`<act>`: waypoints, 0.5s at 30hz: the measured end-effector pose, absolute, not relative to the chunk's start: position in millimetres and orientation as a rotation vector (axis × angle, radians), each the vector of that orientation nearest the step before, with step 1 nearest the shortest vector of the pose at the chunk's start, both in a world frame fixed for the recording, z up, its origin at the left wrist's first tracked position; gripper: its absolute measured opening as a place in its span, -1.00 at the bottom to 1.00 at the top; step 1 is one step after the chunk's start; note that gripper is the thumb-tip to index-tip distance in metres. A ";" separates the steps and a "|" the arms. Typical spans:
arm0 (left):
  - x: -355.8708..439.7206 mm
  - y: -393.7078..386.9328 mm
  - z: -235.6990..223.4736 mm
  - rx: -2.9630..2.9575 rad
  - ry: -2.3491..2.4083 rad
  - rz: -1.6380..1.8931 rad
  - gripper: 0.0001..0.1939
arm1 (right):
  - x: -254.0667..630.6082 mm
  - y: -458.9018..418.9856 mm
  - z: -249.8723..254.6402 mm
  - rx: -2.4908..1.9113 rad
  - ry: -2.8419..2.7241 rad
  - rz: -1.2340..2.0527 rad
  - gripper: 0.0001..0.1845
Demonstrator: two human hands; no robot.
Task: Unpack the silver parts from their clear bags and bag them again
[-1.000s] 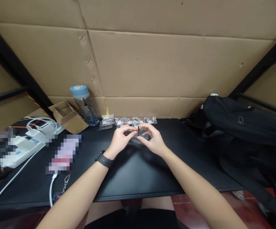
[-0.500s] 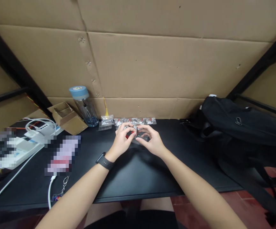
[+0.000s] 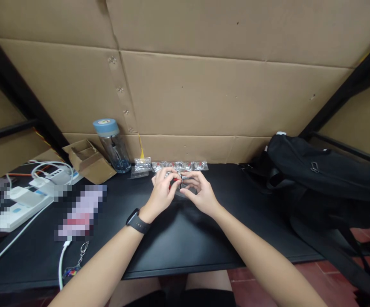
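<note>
My two hands are close together over the black table, fingertips almost meeting. My left hand (image 3: 163, 191), below a black wristwatch (image 3: 138, 221), is closed on a small red item (image 3: 173, 183) that its fingers mostly cover. Thumb and forefinger of my right hand (image 3: 204, 195) curl around a thin dark edge (image 3: 181, 183) beside the red item; its kind is too small to tell. Under and behind the fingers shows some clear plastic. Just beyond my hands lies a row of small clear packets (image 3: 200, 166) with silvery and red contents.
At the back left stand a blue-lidded bottle (image 3: 114, 149), an opened cardboard box (image 3: 90, 161) and more clear bags (image 3: 142, 165). A white power strip (image 3: 31, 202), a blurred-out phone-like object (image 3: 82, 211) and a keychain (image 3: 72, 271) lie left. A black backpack (image 3: 328, 179) fills the right side.
The view has shifted slightly, so the table sits a little lower in it. Both hands keep nearly the same place and hold, with only small finger movement around the red item.
</note>
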State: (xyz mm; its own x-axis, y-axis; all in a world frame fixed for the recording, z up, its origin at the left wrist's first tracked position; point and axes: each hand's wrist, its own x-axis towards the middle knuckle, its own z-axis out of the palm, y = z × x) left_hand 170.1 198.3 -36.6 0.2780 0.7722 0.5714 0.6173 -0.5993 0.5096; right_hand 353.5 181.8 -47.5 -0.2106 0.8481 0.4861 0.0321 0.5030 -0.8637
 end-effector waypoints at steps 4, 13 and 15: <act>171.5 196.9 -38.7 2.377 1.307 1.213 -0.87 | 352.0 181.8 -48.9 -0.790 -1.611 0.898 -0.55; 168.8 200.0 -40.8 2.345 1.332 1.283 -0.91 | 362.6 184.9 -39.3 -0.945 -1.778 0.795 -0.74; 169.2 199.8 -40.7 2.328 1.306 1.300 -0.91 | 364.6 186.0 -37.4 -0.973 -1.829 0.701 -0.77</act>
State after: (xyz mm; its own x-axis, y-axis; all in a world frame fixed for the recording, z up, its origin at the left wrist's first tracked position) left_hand 169.2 199.8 -40.7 0.2354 0.7599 0.6060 0.6096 -0.6010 0.5169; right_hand 364.6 186.0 -37.4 -0.2656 0.8485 0.4578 0.3252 0.5258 -0.7860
